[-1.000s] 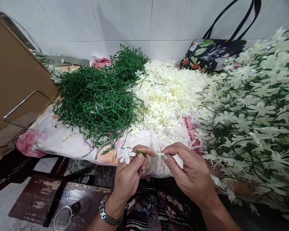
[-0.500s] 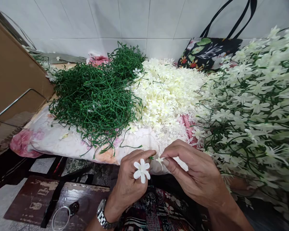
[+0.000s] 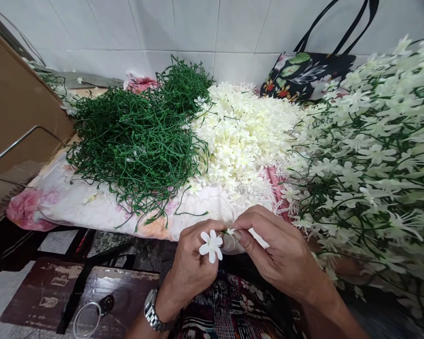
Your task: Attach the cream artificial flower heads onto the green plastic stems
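My left hand [image 3: 194, 263] is closed on a green plastic stem, most of which the fingers hide. A white artificial flower [image 3: 211, 246] with open petals shows in front of those fingers. Pinched between the thumb and forefinger of my right hand [image 3: 277, 252] is a small white flower head [image 3: 230, 231], seen from the side. It meets the green stem tip by my left forefinger; whether it is seated on the tip I cannot tell. Beyond my hands lie a tangled heap of green stems [image 3: 134, 146] and a heap of loose white flower heads [image 3: 240, 136].
A big mass of white flowers on green stems [image 3: 367, 174] fills the right side. The heaps lie on a floral cloth [image 3: 102, 207]. A cardboard box [image 3: 21, 89] stands left, a flowered bag [image 3: 307, 75] against the tiled wall. Lower left is a worn brown board [image 3: 123, 292].
My right hand has moved slightly left, bringing the small flower head from a short gap up to the green stem tip. The flower at my left hand has turned and shifted slightly.
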`<state>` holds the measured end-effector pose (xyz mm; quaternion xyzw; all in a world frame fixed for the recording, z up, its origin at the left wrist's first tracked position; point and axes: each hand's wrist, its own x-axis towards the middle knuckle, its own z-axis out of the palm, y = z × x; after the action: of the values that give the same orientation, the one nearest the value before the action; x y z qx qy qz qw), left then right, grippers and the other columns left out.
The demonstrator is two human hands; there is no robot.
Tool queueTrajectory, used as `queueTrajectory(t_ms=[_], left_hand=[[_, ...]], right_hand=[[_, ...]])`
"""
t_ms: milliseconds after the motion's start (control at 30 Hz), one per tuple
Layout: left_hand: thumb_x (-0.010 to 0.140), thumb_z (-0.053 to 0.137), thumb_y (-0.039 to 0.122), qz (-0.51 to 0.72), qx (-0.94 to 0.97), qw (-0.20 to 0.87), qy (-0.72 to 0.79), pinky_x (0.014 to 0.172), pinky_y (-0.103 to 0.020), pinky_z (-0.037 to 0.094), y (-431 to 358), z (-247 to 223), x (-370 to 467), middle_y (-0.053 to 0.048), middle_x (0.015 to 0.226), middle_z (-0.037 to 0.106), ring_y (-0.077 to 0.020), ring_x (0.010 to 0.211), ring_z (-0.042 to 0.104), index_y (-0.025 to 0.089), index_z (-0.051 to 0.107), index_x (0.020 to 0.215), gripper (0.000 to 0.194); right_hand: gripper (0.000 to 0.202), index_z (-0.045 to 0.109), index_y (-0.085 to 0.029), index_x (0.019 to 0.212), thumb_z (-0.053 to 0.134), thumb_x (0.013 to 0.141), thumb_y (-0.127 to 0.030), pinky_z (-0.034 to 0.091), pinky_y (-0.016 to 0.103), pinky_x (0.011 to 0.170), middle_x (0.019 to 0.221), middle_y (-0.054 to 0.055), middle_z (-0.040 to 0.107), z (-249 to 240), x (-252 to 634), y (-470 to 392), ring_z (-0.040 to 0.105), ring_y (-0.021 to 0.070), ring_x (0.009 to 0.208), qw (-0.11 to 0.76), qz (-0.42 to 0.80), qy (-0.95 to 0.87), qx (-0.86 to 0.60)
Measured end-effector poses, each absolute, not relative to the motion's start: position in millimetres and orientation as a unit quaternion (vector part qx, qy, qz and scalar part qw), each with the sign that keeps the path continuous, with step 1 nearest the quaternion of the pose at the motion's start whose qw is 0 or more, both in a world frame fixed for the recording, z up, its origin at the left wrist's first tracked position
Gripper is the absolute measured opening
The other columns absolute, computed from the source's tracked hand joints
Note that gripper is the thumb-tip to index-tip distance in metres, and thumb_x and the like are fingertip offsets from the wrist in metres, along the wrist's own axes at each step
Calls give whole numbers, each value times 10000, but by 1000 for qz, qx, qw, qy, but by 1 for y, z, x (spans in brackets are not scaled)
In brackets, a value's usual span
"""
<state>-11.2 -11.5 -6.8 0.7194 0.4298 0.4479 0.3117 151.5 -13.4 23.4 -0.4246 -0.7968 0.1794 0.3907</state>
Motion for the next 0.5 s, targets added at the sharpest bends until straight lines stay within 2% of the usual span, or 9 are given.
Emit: queueTrajectory(t_ms=[500], left_hand=[[735,462,49,448,723,307,427,504,-249,373,-7,-22,-10,-19,589,584,-134,529,483,182,590,659,200]], right_hand=[[124,493,-189,805,442,866,-93,455,249,554,669,12,526,2,140,-7,527,137,626,418,153,-784,-434]])
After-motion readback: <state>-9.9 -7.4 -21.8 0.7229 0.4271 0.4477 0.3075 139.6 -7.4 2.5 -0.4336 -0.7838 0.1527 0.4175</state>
